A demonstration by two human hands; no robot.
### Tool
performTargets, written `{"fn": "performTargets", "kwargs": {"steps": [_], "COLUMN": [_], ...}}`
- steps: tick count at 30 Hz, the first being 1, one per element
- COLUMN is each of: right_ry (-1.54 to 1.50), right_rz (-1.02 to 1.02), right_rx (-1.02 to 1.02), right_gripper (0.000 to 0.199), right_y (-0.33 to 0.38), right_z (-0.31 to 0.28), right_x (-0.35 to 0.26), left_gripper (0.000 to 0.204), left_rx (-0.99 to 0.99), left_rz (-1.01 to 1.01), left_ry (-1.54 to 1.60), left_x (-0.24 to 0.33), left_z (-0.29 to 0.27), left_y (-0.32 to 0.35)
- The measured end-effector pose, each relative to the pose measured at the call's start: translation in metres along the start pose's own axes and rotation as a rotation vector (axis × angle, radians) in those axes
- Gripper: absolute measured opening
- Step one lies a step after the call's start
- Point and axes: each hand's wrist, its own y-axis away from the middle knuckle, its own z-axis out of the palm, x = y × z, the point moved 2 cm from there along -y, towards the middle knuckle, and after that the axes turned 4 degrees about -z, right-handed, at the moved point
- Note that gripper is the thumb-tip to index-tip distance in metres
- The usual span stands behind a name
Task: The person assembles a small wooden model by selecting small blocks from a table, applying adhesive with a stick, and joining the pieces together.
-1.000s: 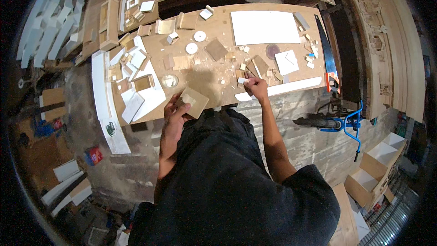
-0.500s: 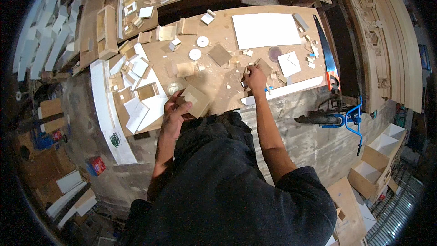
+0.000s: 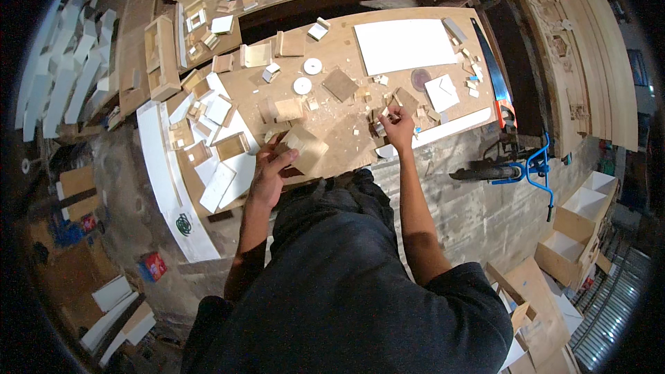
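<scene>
My left hand [image 3: 269, 172] grips a square, pale wooden piece [image 3: 306, 149] by its left side, over the near edge of the worktable. The thumb lies on top of the piece. My right hand [image 3: 399, 129] is above the table, among small wood offcuts, its fingertips pinched together. Whatever sits between those fingertips is too small and hidden to name. Just beyond the right hand lies a flat brown wooden piece [image 3: 406, 99]. A thin square wooden panel [image 3: 340, 84] rests farther back, between the two hands.
A large white board [image 3: 405, 45] and a handsaw [image 3: 490, 62] lie at the back and right. Two white discs [image 3: 312, 66] are near the middle. White panels [image 3: 228, 183] and small wooden boxes [image 3: 231, 145] crowd the left. A blue-framed bike [image 3: 537, 172] stands right of the table.
The whole view has shifted slightly. My right hand has drawn a little nearer and to the right, its fingers now lifted and pinched. My left hand still grips the wooden piece.
</scene>
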Motion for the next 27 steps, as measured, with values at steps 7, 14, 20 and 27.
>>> {"fn": "performTargets", "kwargs": {"steps": [7,14,20,27], "right_ry": [-0.554,-0.295,0.527,0.375], "right_rz": [0.172,0.068,-0.419,-0.082], "right_rx": [-0.153,-0.312,-0.306,-0.363], "right_gripper": [0.036,0.037,0.037,0.047], "right_y": [0.043,0.05,0.051,0.043], "right_z": [-0.003,-0.005,-0.016,-0.021], "right_x": [-0.082,-0.113,-0.078,-0.014], "left_gripper": [0.055,0.058,0.058,0.055], "left_rx": [-0.054,-0.096,-0.035,0.143], "left_rz": [0.016,0.033,0.11,0.175], "left_ry": [0.054,0.022,0.047,0.067], "left_x": [0.005,0.011,0.011,0.0], "left_z": [0.001,0.0,-0.007,-0.027], "left_y": [-0.006,-0.011,-0.004,0.021]}}
